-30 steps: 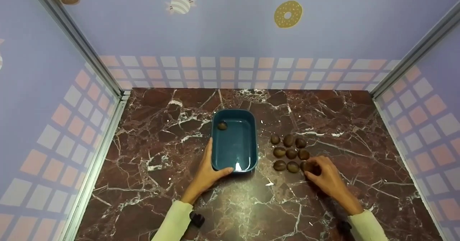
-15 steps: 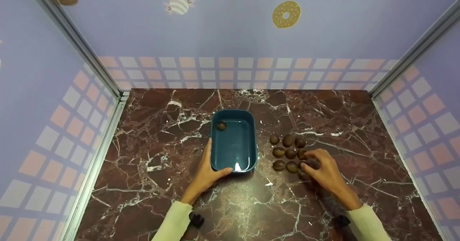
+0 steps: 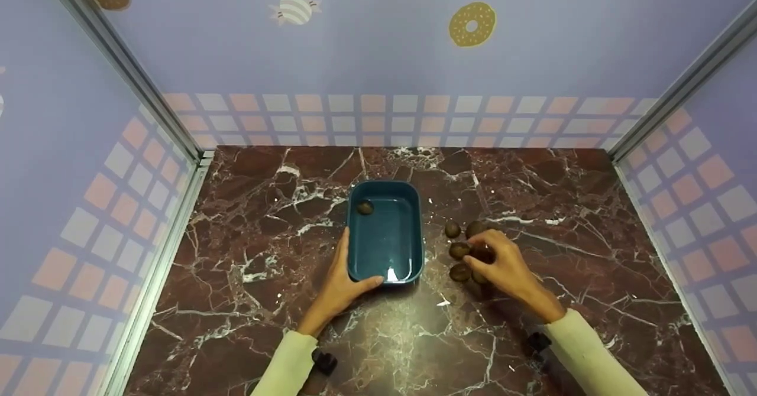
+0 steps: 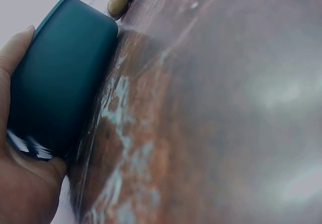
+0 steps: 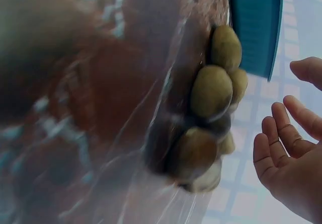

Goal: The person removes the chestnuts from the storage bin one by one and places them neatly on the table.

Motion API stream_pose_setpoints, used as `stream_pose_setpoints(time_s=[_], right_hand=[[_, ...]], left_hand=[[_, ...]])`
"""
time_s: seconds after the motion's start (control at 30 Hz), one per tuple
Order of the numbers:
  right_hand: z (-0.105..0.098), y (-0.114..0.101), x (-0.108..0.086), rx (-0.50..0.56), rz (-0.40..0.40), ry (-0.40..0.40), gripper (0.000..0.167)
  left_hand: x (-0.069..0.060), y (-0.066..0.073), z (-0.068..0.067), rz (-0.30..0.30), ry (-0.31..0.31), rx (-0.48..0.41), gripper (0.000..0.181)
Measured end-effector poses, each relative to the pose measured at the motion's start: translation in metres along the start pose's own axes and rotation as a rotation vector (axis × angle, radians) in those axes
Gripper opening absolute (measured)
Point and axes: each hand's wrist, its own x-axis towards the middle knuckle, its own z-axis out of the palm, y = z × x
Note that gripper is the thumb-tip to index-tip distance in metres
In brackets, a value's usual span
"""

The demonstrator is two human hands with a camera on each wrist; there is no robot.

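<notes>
A deep teal rectangular dish [image 3: 385,239] lies on the table with one brown egg-shaped object [image 3: 365,207] at its far left inside. My left hand [image 3: 343,286] grips the dish's near left corner, thumb on the near end and fingers along the left side. Right of the dish, several more brown egg-shaped objects [image 3: 459,273] sit in a close group; their exact kind is unclear. Over that group hovers my right hand [image 3: 508,269], hiding part of it. In the right wrist view, thumb and fingers stand apart above the egg-shaped group [image 5: 211,92], with nothing between them.
Dark red marble with white veins covers the table [image 3: 266,207]. Lilac walls with printed sweets and pink and white squares [image 3: 405,103] enclose it at the back and both sides. Metal rails [image 3: 159,239] run along the wall corners.
My right hand has moved left and slightly away from me, from the near right egg-shaped object to the middle of the group. The left hand and the dish stay in place.
</notes>
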Motion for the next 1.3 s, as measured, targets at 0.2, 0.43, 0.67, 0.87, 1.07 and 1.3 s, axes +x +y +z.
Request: stream_pose_setpoints(time_s=[0.2,0.43,0.67,0.87,1.07,1.3], right_hand=[[0.011,-0.007,0.014,0.011,-0.033,-0.039,0.028],[0.022,-0.021,0.034,0.038,-0.032,-0.1,0.03],[0.034,-0.035,0.052,0.044,-0.079,-0.142,0.03],[0.043,-0.045,0.066,0.083,-0.08,-0.185,0.026],[0.051,-0.05,0.079,0.097,-0.075,-0.257,0.029],[0.063,-0.053,0.095,0.118,-0.033,-0.297,0.03]], left_hand=[[0.001,0.0,0.001,0.008,0.004,-0.005,0.135],[0.0,-0.002,0.0,0.003,0.01,-0.001,0.135],[0.0,-0.002,0.001,0.0,0.002,0.002,0.134],[0.001,-0.001,0.001,-0.003,-0.01,-0.015,0.134],[0.001,-0.001,0.001,-0.003,-0.005,-0.014,0.135],[0.0,-0.001,0.001,-0.007,-0.003,-0.019,0.134]])
